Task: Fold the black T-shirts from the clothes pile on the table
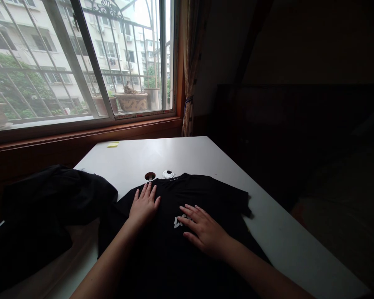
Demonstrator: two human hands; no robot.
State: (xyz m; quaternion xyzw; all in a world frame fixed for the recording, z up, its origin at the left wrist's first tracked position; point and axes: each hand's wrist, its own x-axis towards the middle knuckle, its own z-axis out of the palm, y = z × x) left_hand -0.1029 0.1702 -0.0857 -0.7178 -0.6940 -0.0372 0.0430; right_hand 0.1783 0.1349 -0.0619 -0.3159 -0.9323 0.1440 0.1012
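A black T-shirt with a white print lies spread flat on the white table, collar towards the window. My left hand rests palm down on its upper left part, fingers stretched out. My right hand lies flat on the chest, fingers spread and partly covering the white print. Neither hand holds anything.
A heap of dark clothing lies at the table's left side. A cable hole and a white round cap sit just beyond the collar. A yellow sticky note lies near the windowsill. Dark furniture stands to the right.
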